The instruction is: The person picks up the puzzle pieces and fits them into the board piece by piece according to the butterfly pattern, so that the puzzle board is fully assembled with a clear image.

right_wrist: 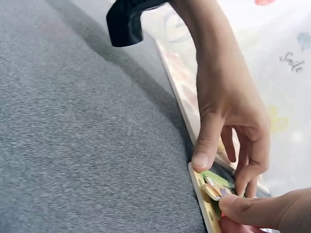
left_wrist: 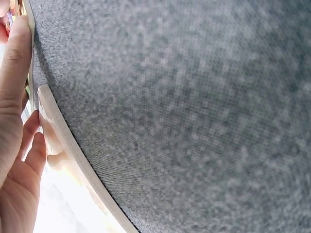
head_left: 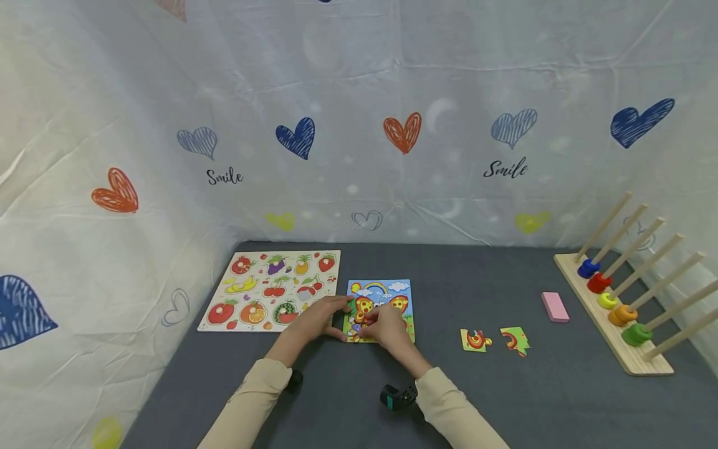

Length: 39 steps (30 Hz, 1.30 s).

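Observation:
My left hand (head_left: 315, 319) braces the left side of a small butterfly puzzle board (head_left: 408, 299), its thumb at the near corner and its fingers along the edge. In the right wrist view those fingers are gently bent beside the board (right_wrist: 196, 179). My right hand (head_left: 391, 327) is over the board's near half and covers part of the picture. Between its thumb and fingers it pinches a small puzzle piece (right_wrist: 212, 191), tilted against the board's surface. Two loose puzzle pieces, one yellow (head_left: 475, 340) and one green (head_left: 515, 340), lie to the right.
A large fruit puzzle board (head_left: 260, 296) lies at the back left, close to my left hand. Further right are a pink block (head_left: 555, 307) and a wooden peg stand (head_left: 589, 305) with coloured rings. A printed curtain (head_left: 359, 174) rises behind the dark table (head_left: 336, 399).

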Available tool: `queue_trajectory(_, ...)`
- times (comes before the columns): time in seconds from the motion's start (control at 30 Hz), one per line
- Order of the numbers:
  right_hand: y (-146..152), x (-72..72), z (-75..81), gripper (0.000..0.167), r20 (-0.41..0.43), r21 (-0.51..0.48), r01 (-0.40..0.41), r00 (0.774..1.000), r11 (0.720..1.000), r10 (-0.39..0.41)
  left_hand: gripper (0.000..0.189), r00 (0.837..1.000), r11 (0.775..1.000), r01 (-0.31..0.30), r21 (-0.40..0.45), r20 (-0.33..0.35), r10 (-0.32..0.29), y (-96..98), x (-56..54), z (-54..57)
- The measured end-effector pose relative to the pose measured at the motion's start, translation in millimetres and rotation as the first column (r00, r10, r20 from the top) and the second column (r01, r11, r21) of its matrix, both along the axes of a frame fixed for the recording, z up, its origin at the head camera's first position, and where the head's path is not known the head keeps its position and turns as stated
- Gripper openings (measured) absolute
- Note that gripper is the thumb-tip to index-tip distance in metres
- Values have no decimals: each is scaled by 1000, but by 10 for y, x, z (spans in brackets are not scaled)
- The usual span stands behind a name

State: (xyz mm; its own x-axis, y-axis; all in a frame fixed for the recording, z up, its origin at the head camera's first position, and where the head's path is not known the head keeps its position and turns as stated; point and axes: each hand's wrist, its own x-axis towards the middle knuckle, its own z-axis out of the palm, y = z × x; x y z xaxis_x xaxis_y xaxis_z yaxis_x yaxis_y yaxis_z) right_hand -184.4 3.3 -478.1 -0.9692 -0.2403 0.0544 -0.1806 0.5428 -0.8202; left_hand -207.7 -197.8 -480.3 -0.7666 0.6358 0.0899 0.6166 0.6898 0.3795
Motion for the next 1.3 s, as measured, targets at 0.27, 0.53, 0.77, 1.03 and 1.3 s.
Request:
queue_trajectory(0.27, 83, 11, 9, 31, 40, -117, -46, 998, 992, 51, 57, 1000, 1000, 6, 26, 14, -7, 24, 10, 17)
queue_trajectory(0.53, 296, -94, 82, 39, 144, -136, -192, 967, 972, 211, 58, 1000, 1000, 5, 31, 6, -5, 13, 1, -5)
queue_trajectory(0.77, 231, -43, 93, 46, 24, 33, -187, 982, 982, 186, 58, 1000, 1000, 10, 26, 5, -10, 15, 16, 11)
queue_trajectory(1.03, 81, 127, 2, 46, -103, 45, 31, 994, 999, -26, 58, 1000, 1000, 1, 20, 8, -1, 7, 12, 19)
queue_trajectory(1.3, 197, 132, -6, 31, -118, 14, -97, 988, 995, 98, 58, 1000, 1000, -6, 15, 16, 6, -3, 3, 9)
